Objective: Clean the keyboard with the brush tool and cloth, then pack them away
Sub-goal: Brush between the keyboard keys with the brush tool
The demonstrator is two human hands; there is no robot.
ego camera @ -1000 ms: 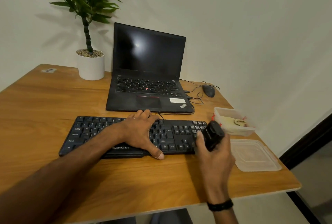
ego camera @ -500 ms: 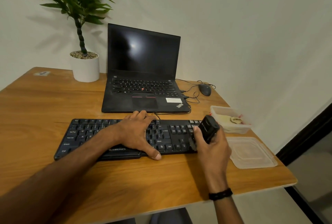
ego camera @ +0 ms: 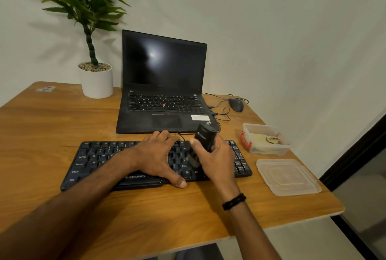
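The black keyboard [ego camera: 100, 159] is laid across the middle of the wooden tabletop [ego camera: 52, 126], just near of an open laptop [ego camera: 165, 84] with a dark screen. The left hand [ego camera: 158, 157] is spread flat on the keys around the keyboard's centre. Its fingers are straight and relaxed and its grip is slack, with nothing held. Its thumb is reached over the keyboard's near edge.

The grip of the right hand [ego camera: 217, 159] is clamped round the black brush tool [ego camera: 205, 137], with the thumb on the tool's left face and the fingers wrapped behind it. The tool is held over the right half of the keyboard, tilted, with its upper end leaned far and right. Its lower end is blurred against the keys, so contact cannot be told. A black band [ego camera: 234, 201] is worn on the right wrist.

Right of the keyboard, a clear plastic container [ego camera: 269, 150] with red clips is stood. A pale yellow cloth [ego camera: 258, 137] is seen inside it. A clear lid [ego camera: 288, 176] is laid flat just near of the container. A wired mouse [ego camera: 236, 104] is placed right of the laptop, and a potted plant [ego camera: 96, 81] to its left.
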